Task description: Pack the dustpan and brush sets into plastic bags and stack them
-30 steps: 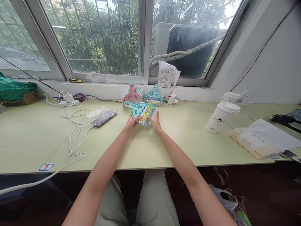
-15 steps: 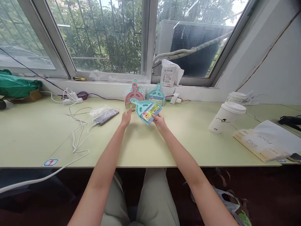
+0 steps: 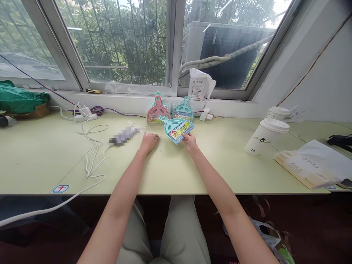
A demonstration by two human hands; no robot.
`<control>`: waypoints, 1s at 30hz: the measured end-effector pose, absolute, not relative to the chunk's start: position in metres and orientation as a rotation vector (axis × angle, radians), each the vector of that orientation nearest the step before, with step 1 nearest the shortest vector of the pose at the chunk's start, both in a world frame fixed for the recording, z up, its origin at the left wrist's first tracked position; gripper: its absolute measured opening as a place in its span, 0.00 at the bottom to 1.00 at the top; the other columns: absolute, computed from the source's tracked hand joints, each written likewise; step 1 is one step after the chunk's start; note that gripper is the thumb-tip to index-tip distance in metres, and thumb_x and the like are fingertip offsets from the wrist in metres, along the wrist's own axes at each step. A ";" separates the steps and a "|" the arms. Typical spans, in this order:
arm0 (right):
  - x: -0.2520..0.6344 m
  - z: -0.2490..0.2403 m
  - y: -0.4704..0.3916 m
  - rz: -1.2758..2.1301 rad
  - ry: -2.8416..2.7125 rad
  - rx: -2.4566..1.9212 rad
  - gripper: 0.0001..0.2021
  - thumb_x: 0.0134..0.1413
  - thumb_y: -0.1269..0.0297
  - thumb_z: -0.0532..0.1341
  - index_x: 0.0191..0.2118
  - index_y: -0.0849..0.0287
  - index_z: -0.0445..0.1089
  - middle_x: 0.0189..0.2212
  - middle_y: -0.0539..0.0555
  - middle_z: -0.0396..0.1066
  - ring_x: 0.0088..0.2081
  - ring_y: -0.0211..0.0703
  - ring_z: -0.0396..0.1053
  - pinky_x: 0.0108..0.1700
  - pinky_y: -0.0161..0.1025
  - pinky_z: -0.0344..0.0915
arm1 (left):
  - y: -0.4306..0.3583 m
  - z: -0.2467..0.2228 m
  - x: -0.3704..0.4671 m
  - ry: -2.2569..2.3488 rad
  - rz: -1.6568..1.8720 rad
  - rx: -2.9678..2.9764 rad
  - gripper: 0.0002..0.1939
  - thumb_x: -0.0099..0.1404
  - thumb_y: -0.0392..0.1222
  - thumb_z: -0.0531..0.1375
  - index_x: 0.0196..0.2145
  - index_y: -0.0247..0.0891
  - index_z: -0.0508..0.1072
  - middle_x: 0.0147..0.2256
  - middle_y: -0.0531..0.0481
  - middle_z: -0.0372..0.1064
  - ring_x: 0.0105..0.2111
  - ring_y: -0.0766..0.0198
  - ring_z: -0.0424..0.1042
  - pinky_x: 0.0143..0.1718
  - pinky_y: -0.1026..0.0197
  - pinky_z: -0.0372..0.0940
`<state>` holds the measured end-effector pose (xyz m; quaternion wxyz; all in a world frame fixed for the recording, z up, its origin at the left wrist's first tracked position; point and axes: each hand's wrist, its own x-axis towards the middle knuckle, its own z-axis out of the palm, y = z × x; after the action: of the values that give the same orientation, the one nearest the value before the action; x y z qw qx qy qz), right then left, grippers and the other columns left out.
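My right hand [image 3: 189, 142] is closed on the lower right edge of a teal mini dustpan and brush set [image 3: 176, 128], which is tilted with its handle to the upper left and a colourful label facing me. My left hand [image 3: 150, 142] rests low over the table, fingers curled on what looks like a clear plastic bag [image 3: 142, 131], mostly hidden by the hand. Behind them, pink dustpan sets [image 3: 157, 110] and more teal dustpan sets [image 3: 183, 109] lean upright in stacks against the sill.
A phone [image 3: 123, 136], blurred over, lies on the left with a white cable [image 3: 92, 157]. A power strip [image 3: 85, 116] stands by the wall. On the right are white paper cups [image 3: 265, 137] and a tissue packet [image 3: 299, 167]. A white package [image 3: 200, 86] sits on the sill.
The clear plastic bag has left its spot by the phone, now near my left hand. That hand has curled and come slightly nearer. The held dustpan set has shifted a little right.
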<state>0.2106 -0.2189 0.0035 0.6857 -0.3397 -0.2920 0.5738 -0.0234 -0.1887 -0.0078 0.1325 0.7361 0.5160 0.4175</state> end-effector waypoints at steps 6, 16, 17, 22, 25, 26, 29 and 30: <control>0.214 0.001 -0.217 1.271 -0.677 -0.767 0.10 0.49 0.78 0.61 0.39 0.62 0.68 0.37 0.54 0.76 0.35 0.39 0.75 0.39 0.36 0.75 | -0.198 0.003 -0.008 1.862 1.195 2.098 0.08 0.61 0.44 0.58 0.33 0.37 0.74 0.33 0.37 0.70 0.46 0.43 0.68 0.57 0.43 0.50; 0.212 0.003 -0.220 1.292 -0.704 -0.831 0.10 0.50 0.78 0.61 0.39 0.63 0.68 0.38 0.55 0.76 0.35 0.40 0.75 0.39 0.35 0.75 | -0.208 0.014 -0.015 2.301 0.435 2.139 0.23 0.62 0.28 0.50 0.54 0.36 0.67 0.48 0.37 0.68 0.51 0.49 0.66 0.49 0.53 0.61; 0.213 0.004 -0.220 1.290 -0.705 -0.833 0.10 0.50 0.78 0.61 0.39 0.63 0.68 0.38 0.55 0.76 0.35 0.40 0.75 0.39 0.36 0.75 | -0.209 0.015 -0.014 2.264 0.440 2.186 0.24 0.61 0.26 0.51 0.54 0.38 0.67 0.47 0.39 0.69 0.50 0.51 0.68 0.47 0.55 0.62; 0.218 0.006 -0.219 1.261 -0.693 -0.803 0.09 0.49 0.78 0.61 0.38 0.62 0.68 0.38 0.54 0.76 0.36 0.40 0.75 0.42 0.36 0.75 | -0.206 0.011 -0.003 2.018 0.691 2.388 0.25 0.57 0.22 0.49 0.47 0.37 0.74 0.46 0.43 0.71 0.47 0.55 0.70 0.46 0.57 0.64; 0.223 0.008 -0.218 1.251 -0.687 -0.786 0.10 0.49 0.78 0.61 0.38 0.62 0.68 0.39 0.54 0.76 0.37 0.40 0.75 0.43 0.37 0.74 | -0.199 0.005 -0.002 1.945 0.862 2.387 0.25 0.57 0.21 0.47 0.42 0.36 0.77 0.47 0.43 0.71 0.47 0.55 0.70 0.49 0.57 0.64; 0.225 0.009 -0.218 1.256 -0.693 -0.782 0.10 0.49 0.78 0.61 0.38 0.62 0.68 0.39 0.54 0.76 0.38 0.40 0.75 0.44 0.37 0.74 | -0.197 0.003 -0.003 1.935 0.898 2.369 0.24 0.57 0.21 0.47 0.41 0.35 0.78 0.47 0.42 0.71 0.47 0.55 0.70 0.50 0.56 0.64; 0.228 0.011 -0.218 1.306 -0.742 -0.805 0.10 0.49 0.79 0.61 0.38 0.62 0.69 0.39 0.55 0.76 0.38 0.41 0.75 0.44 0.37 0.74 | -0.191 -0.001 -0.011 1.944 0.986 2.292 0.24 0.56 0.21 0.48 0.42 0.33 0.78 0.47 0.39 0.71 0.47 0.52 0.70 0.52 0.52 0.64; 0.228 0.012 -0.218 1.329 -0.772 -0.827 0.10 0.49 0.79 0.61 0.38 0.63 0.70 0.39 0.56 0.76 0.38 0.41 0.75 0.44 0.38 0.74 | -0.189 -0.001 -0.014 1.950 1.029 2.263 0.24 0.56 0.21 0.48 0.42 0.33 0.78 0.47 0.39 0.71 0.47 0.52 0.70 0.52 0.52 0.63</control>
<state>0.2283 -0.2180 0.0123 0.6428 -0.3629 -0.3389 0.5834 -0.0138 -0.1894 -0.0008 -0.0087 0.7162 0.6172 0.3256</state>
